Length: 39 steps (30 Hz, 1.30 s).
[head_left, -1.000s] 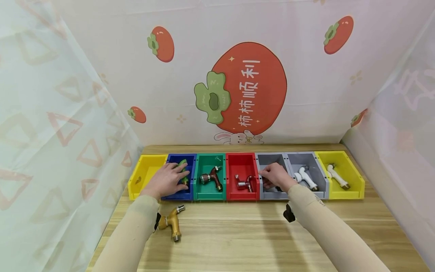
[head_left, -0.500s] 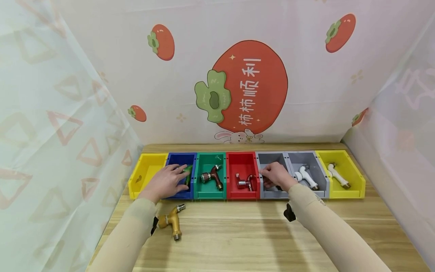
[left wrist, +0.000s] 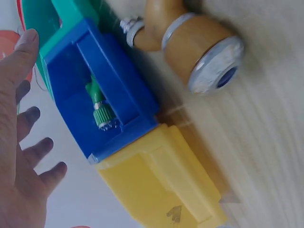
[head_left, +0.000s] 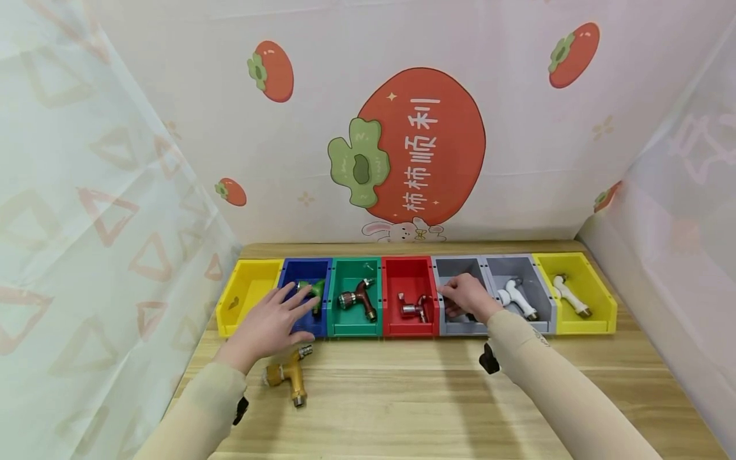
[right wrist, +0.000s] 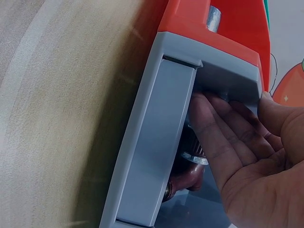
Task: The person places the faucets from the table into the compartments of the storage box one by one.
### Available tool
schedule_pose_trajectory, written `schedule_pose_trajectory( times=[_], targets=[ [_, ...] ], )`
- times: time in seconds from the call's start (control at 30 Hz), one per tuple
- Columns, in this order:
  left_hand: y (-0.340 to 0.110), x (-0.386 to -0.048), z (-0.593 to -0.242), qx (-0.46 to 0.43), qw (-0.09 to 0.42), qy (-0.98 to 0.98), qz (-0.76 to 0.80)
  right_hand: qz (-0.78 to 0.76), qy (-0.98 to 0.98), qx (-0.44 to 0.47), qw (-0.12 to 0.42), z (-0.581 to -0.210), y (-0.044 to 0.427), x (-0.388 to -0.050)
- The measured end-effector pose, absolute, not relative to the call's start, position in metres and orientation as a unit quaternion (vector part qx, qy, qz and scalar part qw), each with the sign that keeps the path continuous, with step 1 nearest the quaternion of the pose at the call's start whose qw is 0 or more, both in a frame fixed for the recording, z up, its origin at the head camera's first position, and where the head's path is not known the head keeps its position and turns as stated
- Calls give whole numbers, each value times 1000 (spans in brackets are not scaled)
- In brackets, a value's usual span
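My left hand [head_left: 269, 326] hovers with spread fingers over the front of the blue bin [head_left: 305, 264]; in the left wrist view nothing is between its fingers. Inside that bin lies a green faucet [left wrist: 100, 108], apart from the hand. A gold-coloured faucet [head_left: 295, 378] lies on the table just below my left hand. My right hand [head_left: 468, 296] pinches the side wall of the left grey bin [right wrist: 159, 137], beside the red bin, with the thumb at the rim and fingers inside. A dark red faucet [right wrist: 186, 178] lies in this grey bin, partly hidden by the fingers.
The row also has a left yellow bin [head_left: 253, 281], a green bin with a brown faucet [head_left: 361, 299], a red bin with a silver-and-red faucet [head_left: 413, 309], another grey bin with a white faucet [head_left: 519, 299], and a right yellow bin with a cream faucet [head_left: 570, 297].
My left hand has let go of the green faucet and drawn back toward the lower left, its fingers spreading. The green faucet has shifted right within the blue bin. My right hand stays put.
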State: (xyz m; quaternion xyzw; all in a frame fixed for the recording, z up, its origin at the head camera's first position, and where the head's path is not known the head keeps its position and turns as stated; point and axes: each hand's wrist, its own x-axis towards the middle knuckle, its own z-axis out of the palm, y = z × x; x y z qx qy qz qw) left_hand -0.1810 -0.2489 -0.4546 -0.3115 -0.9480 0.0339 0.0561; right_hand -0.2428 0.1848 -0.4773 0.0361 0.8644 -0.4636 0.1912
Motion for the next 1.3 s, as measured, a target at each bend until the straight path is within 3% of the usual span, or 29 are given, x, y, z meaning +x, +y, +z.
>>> schedule_pose_trajectory(
  times=[0.7,1.3],
  targets=[
    [-256,-106,-507,-235,3,-972,-10,-463,866,36,187,-477,184,-242],
    [-253,-78,-523,-224,-8,-974,-7,-463,865,37,190,-477,185,-242]
  ],
)
